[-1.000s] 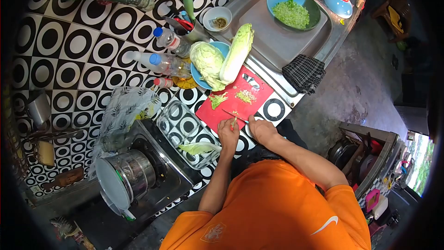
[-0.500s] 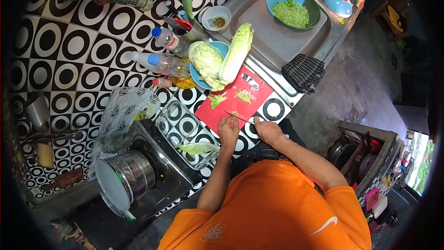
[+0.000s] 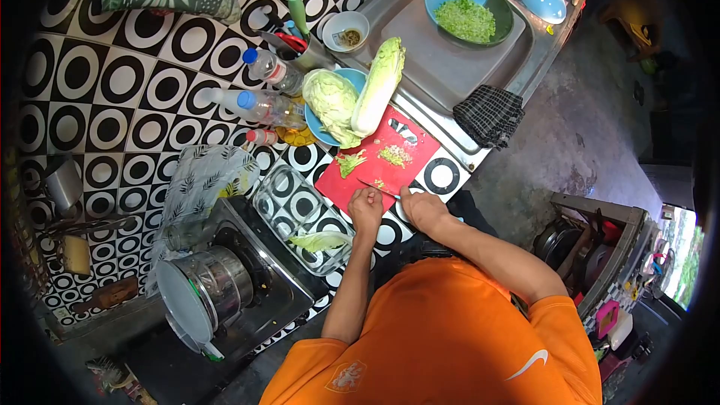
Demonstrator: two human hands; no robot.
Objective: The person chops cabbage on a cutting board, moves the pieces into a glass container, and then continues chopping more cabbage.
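A knife (image 3: 381,190) was gripped in the right hand (image 3: 424,211) over a red cutting board (image 3: 346,181), its blade beside the curled fingers of the left hand (image 3: 366,208); whether anything was pinched there could not be told.

The knife (image 3: 381,190), thin-bladed, slants low over the near part of the red cutting board (image 3: 339,186), its handle in the right hand (image 3: 424,211). The left hand (image 3: 366,211) is at the board's near edge; what its fingers pinch is too small to tell. Pale green chopped bits (image 3: 394,155) lie heaped mid-board, beside torn-looking leafy pieces (image 3: 349,163).
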